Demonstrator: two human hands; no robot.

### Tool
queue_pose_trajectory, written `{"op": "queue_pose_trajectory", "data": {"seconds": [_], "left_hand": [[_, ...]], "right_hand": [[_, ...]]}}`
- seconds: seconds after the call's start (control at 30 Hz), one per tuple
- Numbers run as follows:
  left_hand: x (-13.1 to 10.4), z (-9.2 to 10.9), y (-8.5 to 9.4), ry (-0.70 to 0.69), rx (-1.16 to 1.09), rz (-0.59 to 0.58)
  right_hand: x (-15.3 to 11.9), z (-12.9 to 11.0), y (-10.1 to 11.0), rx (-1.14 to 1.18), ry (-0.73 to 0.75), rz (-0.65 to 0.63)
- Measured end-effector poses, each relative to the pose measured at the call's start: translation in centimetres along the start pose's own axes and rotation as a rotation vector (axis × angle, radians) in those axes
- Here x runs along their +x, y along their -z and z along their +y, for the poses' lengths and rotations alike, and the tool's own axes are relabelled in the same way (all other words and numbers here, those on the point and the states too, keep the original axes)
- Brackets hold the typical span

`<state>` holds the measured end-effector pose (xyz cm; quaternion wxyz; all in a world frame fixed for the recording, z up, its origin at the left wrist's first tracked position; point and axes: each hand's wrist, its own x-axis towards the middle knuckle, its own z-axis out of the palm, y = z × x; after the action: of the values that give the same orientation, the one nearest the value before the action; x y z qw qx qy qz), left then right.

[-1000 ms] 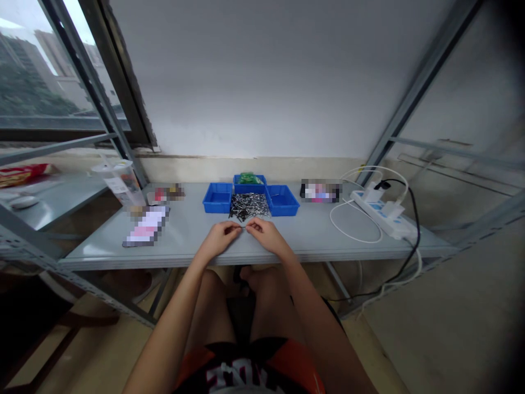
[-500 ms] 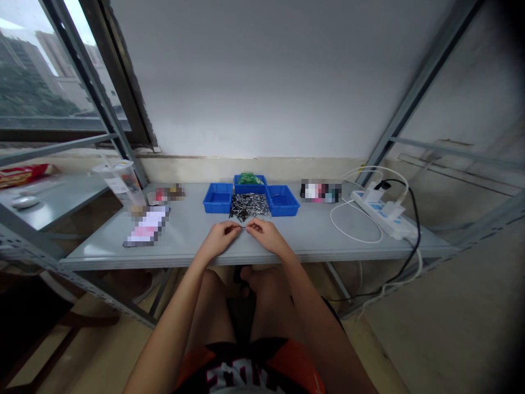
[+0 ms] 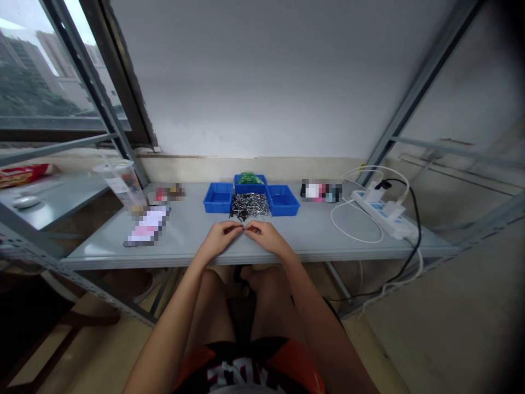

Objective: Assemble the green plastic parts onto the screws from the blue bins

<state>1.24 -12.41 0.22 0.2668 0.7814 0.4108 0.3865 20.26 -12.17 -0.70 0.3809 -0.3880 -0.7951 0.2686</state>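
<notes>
My left hand [image 3: 223, 235] and my right hand [image 3: 261, 234] meet fingertip to fingertip above the front of the grey table [image 3: 184, 232]. Both are pinched closed around something small, mostly hidden by the fingers. Just beyond them lies a pile of small metal screws or pins [image 3: 251, 205]. A blue bin [image 3: 219, 205] stands left of the pile and another blue bin [image 3: 284, 207] right of it. Behind the pile, a third blue bin [image 3: 250, 187] holds a green bag [image 3: 249, 178].
A phone [image 3: 147, 225] and a plastic cup [image 3: 121, 183] are at the left. At the right lie a power strip [image 3: 385, 216] with plugs, a white cable [image 3: 356, 239] and a blurred item [image 3: 320, 191]. Metal posts frame both table ends.
My fingertips have come closer together, and the thin dark piece that showed between them is now mostly covered. The bins and the pile look unchanged.
</notes>
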Motion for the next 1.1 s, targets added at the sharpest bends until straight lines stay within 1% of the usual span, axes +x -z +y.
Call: {"op": "queue_pose_trajectory", "data": {"seconds": [0.3,0.47,0.57,0.7,0.8,0.87,1.0,1.1], "left_hand": [[-0.10,0.13,0.02,-0.038,-0.064,-0.043],[-0.09,0.12,0.04,0.010,-0.095,0.012],[-0.15,0.11,0.03,0.021,-0.126,-0.001],[-0.20,0.26,-0.04,0.004,-0.045,-0.023],[-0.14,0.17,-0.19,-0.004,0.005,-0.073],[-0.09,-0.02,-0.30,-0.001,0.021,-0.101],[-0.05,-0.35,-0.42,0.016,0.046,-0.113],[-0.08,-0.30,-0.37,0.012,0.040,-0.131]], "right_hand": [[0.01,-0.28,0.07,-0.016,0.005,-0.009],[0.00,-0.38,0.06,-0.031,-0.005,0.004],[0.00,-0.30,0.05,-0.035,0.001,0.015],[-0.01,-0.33,0.06,-0.042,0.000,0.026],[-0.02,-0.53,0.04,-0.041,0.004,0.013],[-0.01,-0.64,0.01,-0.048,-0.005,-0.001],[0.05,-0.64,-0.05,-0.080,-0.018,-0.014],[0.12,-0.50,-0.04,-0.063,-0.014,-0.021]]}}
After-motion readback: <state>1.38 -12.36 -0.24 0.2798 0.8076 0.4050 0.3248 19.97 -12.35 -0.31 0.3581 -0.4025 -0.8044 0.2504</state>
